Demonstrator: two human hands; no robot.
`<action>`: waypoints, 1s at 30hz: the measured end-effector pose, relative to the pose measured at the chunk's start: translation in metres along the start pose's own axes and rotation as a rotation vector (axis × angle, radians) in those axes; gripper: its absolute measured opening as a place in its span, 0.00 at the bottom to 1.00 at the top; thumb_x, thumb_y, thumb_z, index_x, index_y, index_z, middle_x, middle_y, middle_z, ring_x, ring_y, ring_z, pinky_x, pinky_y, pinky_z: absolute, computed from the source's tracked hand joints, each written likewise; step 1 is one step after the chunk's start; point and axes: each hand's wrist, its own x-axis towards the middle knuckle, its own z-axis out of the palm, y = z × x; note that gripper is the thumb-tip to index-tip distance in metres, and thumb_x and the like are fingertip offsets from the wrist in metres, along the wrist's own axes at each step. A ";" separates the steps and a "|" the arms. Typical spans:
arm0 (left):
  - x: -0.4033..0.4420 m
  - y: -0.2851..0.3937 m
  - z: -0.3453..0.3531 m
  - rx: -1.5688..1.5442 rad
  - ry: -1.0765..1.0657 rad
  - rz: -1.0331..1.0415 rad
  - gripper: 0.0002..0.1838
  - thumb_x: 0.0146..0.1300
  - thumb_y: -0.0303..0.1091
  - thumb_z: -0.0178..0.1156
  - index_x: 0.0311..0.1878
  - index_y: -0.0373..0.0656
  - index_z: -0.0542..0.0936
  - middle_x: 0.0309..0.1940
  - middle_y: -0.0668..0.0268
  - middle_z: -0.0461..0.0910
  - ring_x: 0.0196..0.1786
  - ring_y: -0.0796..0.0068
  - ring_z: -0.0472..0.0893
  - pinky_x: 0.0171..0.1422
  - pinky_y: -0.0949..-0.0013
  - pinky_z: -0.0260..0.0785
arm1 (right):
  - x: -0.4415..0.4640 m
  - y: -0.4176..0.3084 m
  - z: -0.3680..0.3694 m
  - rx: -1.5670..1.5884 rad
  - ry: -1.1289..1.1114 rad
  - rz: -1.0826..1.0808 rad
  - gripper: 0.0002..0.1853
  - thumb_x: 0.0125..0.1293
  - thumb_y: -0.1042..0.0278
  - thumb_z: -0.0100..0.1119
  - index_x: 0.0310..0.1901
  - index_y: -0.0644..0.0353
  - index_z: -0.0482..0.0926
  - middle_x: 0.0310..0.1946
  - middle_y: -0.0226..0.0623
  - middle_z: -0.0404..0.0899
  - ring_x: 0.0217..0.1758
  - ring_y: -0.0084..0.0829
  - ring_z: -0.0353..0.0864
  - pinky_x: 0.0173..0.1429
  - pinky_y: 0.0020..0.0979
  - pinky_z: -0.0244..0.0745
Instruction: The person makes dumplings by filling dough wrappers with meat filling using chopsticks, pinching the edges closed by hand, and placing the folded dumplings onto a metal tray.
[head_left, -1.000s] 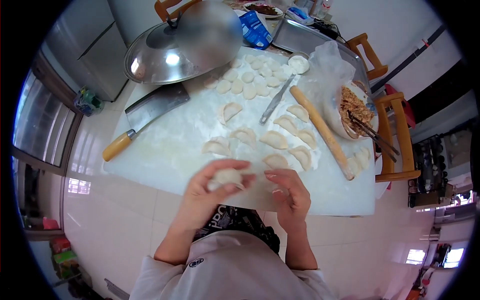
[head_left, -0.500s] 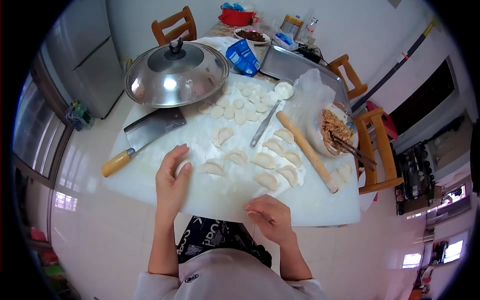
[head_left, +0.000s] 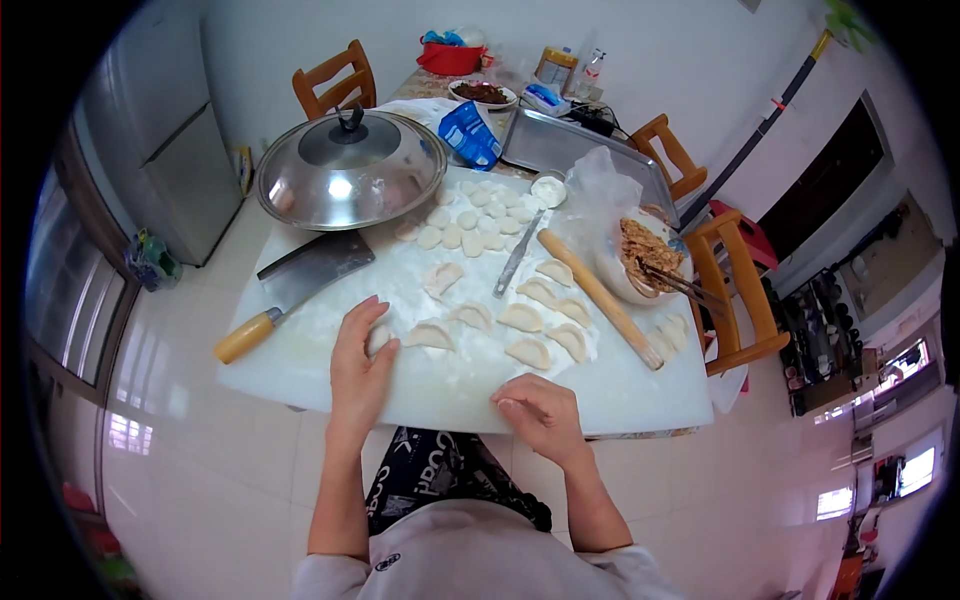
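Note:
My left hand (head_left: 358, 362) is at the left front of the white board (head_left: 440, 400), thumb and fingers curved round a pale dumpling (head_left: 379, 338) that is mostly hidden. Just right of it lies a folded dumpling (head_left: 430, 336), with several more spread over the floured middle. My right hand (head_left: 541, 412) hovers at the board's front edge, fingers curled in and thumb against them; nothing shows in it. Beyond the dumplings lie small dough pieces (head_left: 472, 243) and a long-handled scoop of flour (head_left: 548, 191). A wooden rolling pin (head_left: 600, 298) slants across the right side.
At left lie a cleaver (head_left: 315, 270) and a large domed lid (head_left: 350, 175). A bowl of filling (head_left: 650, 260) with chopsticks stands at the right edge. Behind are a metal tray (head_left: 590, 150), a blue packet (head_left: 470, 135) and a plate of food (head_left: 483, 94). Wooden chairs flank the table.
The camera view has shifted slightly. My left hand has moved a little right toward the neighbouring dumpling, still around the pale one. My right hand stays curled near the front edge.

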 end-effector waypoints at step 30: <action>-0.004 -0.006 0.005 0.362 -0.018 0.113 0.19 0.54 0.20 0.59 0.52 0.35 0.75 0.49 0.53 0.76 0.52 0.54 0.75 0.57 0.61 0.68 | -0.036 0.015 -0.054 -0.246 0.331 0.260 0.07 0.63 0.69 0.58 0.38 0.62 0.82 0.33 0.38 0.81 0.34 0.33 0.79 0.40 0.28 0.73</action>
